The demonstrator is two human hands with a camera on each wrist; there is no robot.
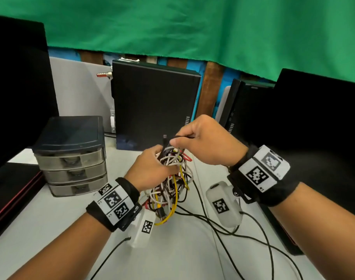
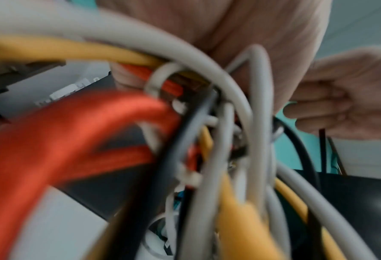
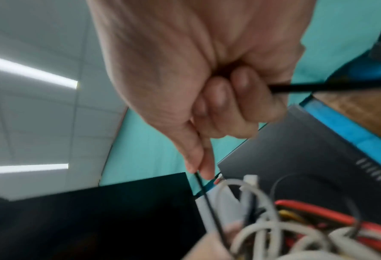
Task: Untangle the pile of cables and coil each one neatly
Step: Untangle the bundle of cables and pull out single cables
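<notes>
Tangle of cables (image 1: 169, 178) held above white table (image 1: 172, 255), lower loops hanging down toward the surface. White, yellow, red, black and brown strands mixed together. Left hand (image 1: 152, 168) wrapped around upper part of the tangle, fingers (image 1: 170, 169) curled into the strands and gripping. Right hand (image 1: 209, 142) raised just above and right of the tangle, pinching thin black cable (image 1: 173, 138) between thumb and forefinger; remaining fingers (image 3: 220, 95) curled into the palm with the same cable running through them. Small connector (image 1: 164, 136) visible at the cable's free end, poking up left of the pinch.

In left wrist view, close and blurred: red strand (image 2: 62, 133), yellow strand (image 2: 236, 207), several grey-white loops (image 2: 207, 58), right hand at the far edge.

In right wrist view: black cable drops from the fingertips into the white loops (image 3: 263, 227) below.

Black leads (image 1: 223, 227) trail from the wrist cameras across the table. Small grey drawer unit (image 1: 71, 156) left of the tangle, three drawers. Black computer case (image 1: 154, 106) upright behind the hands. Dark monitors (image 1: 318, 122) at both sides. Green cloth (image 1: 192, 25) hung across the back.
</notes>
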